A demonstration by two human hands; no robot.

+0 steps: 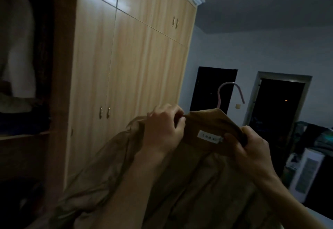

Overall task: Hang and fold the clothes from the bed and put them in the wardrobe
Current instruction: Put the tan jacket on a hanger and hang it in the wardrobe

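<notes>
Nearest to the camera, two bare forearms reach up from the bottom edge and hold a tan jacket [189,183] in the lower middle of the scene. The garment hangs down in loose folds and fills most of the near part, with one sleeve or side falling to the left. The left hand [163,126] pinches the collar at its left end, fingers curled tight around the fabric. The right hand [252,149] grips the collar at its right end, thumb on the near side and fingers wrapped behind the cloth. Between the two hands a small white label [210,137] sits on the inside of the collar; its letters are too blurred to read. A pink hanger hook [228,91] rises out of the collar just above — the rest of the hanger is hidden inside the jacket.

Farther, on the left, the light wooden wardrobe [129,66] stands with its doors closed, small metal handles on them. At the far left one compartment [27,66] is open — inside I can see hanging clothes and some folded piles on a shelf, all dim.

Far on the right there is a pale wall with two dark doorways [279,106], and near them a white appliance [306,171] of a kind I cannot tell.
</notes>
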